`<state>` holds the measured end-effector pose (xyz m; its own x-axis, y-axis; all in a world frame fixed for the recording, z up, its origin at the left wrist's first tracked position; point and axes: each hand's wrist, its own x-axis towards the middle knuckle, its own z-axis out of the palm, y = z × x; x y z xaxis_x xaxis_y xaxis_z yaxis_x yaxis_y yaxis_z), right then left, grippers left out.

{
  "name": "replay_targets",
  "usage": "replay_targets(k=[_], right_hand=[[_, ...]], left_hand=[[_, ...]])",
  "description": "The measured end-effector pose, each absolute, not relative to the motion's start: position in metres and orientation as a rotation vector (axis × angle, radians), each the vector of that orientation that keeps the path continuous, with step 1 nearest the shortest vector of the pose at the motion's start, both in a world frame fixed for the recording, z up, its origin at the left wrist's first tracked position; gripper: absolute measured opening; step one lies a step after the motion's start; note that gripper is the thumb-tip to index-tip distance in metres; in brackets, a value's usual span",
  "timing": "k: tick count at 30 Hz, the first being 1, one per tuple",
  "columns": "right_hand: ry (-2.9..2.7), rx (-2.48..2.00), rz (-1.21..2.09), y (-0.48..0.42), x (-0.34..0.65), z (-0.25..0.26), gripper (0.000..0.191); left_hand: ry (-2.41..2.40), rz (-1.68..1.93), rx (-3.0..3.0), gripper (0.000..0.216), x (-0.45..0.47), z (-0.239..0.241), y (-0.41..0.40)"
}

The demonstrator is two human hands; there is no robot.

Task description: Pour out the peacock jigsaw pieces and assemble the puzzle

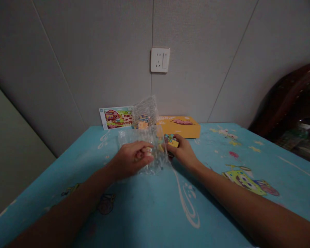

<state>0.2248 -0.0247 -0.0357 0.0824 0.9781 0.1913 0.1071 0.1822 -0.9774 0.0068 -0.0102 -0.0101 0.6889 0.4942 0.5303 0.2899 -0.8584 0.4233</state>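
In front of me, a clear bubble-wrap bag [156,163] lies crumpled on the table, its upper part [146,108] standing up at the back. My left hand [130,158] is over the bag's near left side, thumb and fingers closed around something small and pale that is blurred. At the bag's right edge, my right hand [183,150] grips a few colourful puzzle pieces [172,141], printed in yellow, green and blue. More loose pieces, one of them an orange piece [143,125], show behind and through the plastic.
A yellow box [186,129] rests against the wall, right of the bag. Left of it leans a farm picture card [119,117]. The blue cartoon tablecloth [150,213] covers the table. A wall socket [160,60] is above, and dark carved wooden furniture [294,89] stands at right.
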Motion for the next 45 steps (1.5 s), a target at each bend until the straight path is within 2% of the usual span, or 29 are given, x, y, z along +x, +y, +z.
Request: replay_targets(k=[2,8,13,15,20,24,30,33,35,38,42,45], right_hand=[[-1.358,-1.101,1.055,-0.033,0.215,-0.030,0.031],[-1.541,-0.956,1.254,-0.046,0.211,-0.024,0.034],[-1.707,-0.911,1.219,-0.052,0.218,-0.022,0.022],[-1.635,-0.914,1.262,-0.054,0.217,-0.020,0.019],[-1.154,-0.776,1.464,-0.051,0.217,-0.013,0.021],[-0.998,-0.763,1.640,-0.045,0.217,-0.009,0.025],[-1.252,-1.006,1.427,-0.046,0.206,-0.016,0.032],[-1.489,-1.217,0.997,-0.052,0.203,-0.016,0.033],[-1.677,-1.191,0.806,-0.059,0.202,-0.014,0.030],[-1.875,-0.991,0.904,-0.064,0.196,-0.011,0.023],[-1.694,-0.947,0.917,-0.056,0.185,-0.003,0.019],[-1.790,-0.873,1.039,-0.052,0.185,0.018,0.022]], left_hand=[[0.680,0.948,2.655,0.038,0.009,-0.014,-0.010],[0.642,0.851,2.905,0.047,0.012,-0.017,-0.011],[0.473,0.894,2.958,0.019,0.012,-0.010,-0.016],[0.397,0.952,2.950,0.018,0.012,-0.009,-0.018],[0.333,1.220,2.924,0.014,0.011,-0.011,-0.020],[0.344,1.330,2.902,0.014,0.011,-0.014,-0.020],[0.353,1.449,2.854,0.015,0.015,-0.018,-0.023],[0.351,1.480,2.834,0.015,0.017,-0.018,-0.024],[0.337,1.513,2.805,0.015,0.018,-0.018,-0.025],[0.271,1.515,2.759,0.015,0.023,-0.017,-0.028],[0.121,1.456,2.790,0.017,0.029,-0.015,-0.038],[0.191,1.640,2.680,0.017,0.029,-0.015,-0.039]])
